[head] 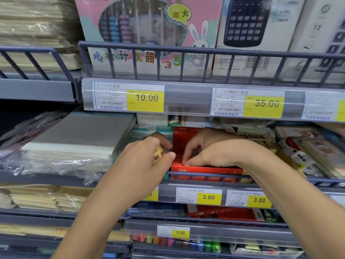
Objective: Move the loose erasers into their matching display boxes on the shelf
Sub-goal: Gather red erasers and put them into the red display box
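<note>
Both hands reach into the middle shelf [186,181]. The left hand [147,157] grips a yellow eraser [157,155], thumb and fingers curled round it, just at nine o'clock of the red display box [203,170]. The right hand [209,150] hovers over that red box, fingertips [184,162] pinched down at its front edge; what they grip I cannot tell.

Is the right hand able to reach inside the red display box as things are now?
Probably yes. The right hand is already over the open top of the red display box, its fingers curled down at the front edge. Nothing visible blocks it; the left hand stays beside the box.
</note>
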The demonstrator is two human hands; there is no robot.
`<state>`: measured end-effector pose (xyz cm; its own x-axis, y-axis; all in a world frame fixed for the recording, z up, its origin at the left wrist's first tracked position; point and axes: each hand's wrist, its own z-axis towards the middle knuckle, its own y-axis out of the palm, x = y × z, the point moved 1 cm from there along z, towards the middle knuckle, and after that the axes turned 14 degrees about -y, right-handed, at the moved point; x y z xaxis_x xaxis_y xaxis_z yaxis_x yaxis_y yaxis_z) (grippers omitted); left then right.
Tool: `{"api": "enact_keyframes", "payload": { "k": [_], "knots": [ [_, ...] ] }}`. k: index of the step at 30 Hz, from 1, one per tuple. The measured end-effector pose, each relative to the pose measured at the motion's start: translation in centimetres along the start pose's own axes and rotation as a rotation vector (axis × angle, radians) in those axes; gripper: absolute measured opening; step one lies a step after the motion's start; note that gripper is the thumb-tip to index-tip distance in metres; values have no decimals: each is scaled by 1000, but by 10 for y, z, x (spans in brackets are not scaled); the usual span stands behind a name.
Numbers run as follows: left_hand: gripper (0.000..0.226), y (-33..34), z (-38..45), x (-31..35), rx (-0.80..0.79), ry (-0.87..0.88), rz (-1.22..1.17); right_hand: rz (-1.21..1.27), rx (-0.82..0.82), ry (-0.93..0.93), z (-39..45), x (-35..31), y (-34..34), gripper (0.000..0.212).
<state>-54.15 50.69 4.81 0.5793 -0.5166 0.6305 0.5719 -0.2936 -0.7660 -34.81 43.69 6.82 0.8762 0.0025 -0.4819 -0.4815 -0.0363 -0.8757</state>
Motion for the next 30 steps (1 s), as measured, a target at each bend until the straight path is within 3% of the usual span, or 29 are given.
{"api": "enact_keyframes", "payload": {
  "k": [5,8,12,20,25,30],
  "knots": [
    [9,0,-6,-2,-122,-45,-215,294,207,-75,-11,-2,0,7],
    [22,0,-8,-4,-164,-11,-296,479,329,-175,-24,-11,2,8],
    [14,2,-9,-4,-181,64,-339,443,376,-249,-35,-20,7,13],
    [39,7,-9,5,-324,34,-665,490,436,-307,-52,-21,11,35],
    [29,8,-10,9,-373,29,-702,659,562,-337,-58,-19,13,17],
    [26,7,-14,12,-382,20,-756,788,601,-355,-64,-16,18,22]
  ]
}}
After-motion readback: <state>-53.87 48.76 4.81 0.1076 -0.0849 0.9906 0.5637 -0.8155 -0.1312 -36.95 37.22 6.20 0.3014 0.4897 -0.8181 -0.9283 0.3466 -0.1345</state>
